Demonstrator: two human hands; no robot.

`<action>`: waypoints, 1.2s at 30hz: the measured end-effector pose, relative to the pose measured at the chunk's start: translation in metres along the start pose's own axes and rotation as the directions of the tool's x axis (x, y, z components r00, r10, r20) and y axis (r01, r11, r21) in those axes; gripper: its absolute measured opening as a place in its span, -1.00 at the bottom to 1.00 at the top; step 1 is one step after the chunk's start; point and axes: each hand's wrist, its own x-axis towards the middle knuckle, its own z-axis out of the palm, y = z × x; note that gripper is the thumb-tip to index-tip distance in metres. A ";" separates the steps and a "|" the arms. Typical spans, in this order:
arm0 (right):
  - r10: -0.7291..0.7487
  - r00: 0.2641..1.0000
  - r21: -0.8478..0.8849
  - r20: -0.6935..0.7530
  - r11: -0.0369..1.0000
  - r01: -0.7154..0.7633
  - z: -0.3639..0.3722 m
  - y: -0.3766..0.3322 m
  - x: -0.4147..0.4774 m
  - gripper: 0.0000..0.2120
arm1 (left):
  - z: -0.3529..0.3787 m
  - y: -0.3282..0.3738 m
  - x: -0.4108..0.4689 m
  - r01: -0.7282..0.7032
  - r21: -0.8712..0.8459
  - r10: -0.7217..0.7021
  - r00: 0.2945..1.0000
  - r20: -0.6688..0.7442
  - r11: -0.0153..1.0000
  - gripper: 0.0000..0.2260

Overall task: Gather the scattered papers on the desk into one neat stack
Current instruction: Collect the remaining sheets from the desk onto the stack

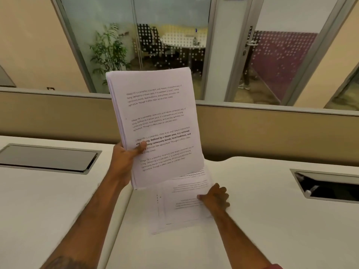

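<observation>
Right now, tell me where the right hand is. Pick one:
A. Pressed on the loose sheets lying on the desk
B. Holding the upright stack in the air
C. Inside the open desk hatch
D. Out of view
A: the right hand lies on the loose sheets flat on the desk, while the left hand holds the upright stack.

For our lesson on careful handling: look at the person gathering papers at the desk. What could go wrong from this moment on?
1. The left hand holds the thick stack upright by one lower edge only; its sheets already fan at the left side and could slip from that grip.
2. The right hand presses loose papers on the desk; dragging them might crease them.
3. Those papers lie askew, so the merged stack may end up uneven.
</observation>
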 end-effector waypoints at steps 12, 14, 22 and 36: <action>-0.162 0.976 0.765 0.142 0.644 -0.004 -0.062 0.023 0.010 -0.58 | -0.004 0.019 -0.003 0.003 -0.045 -0.004 0.999 -0.032 0.999 -0.64; -0.196 0.967 0.750 0.165 0.662 0.006 -0.058 0.018 0.004 -0.56 | -0.004 0.023 -0.003 -0.005 -0.055 0.003 0.999 -0.049 0.998 -0.64; -0.042 0.995 -0.102 -0.093 0.994 0.032 0.010 -0.004 -0.012 -0.32 | -0.021 0.030 0.001 -0.028 -0.017 0.027 0.997 -0.071 0.999 -0.54; -0.171 0.984 0.504 -0.039 0.847 0.167 -0.006 -0.020 -0.020 -0.73 | -0.034 0.034 0.006 -0.028 -0.048 0.023 0.994 -0.107 0.998 -0.65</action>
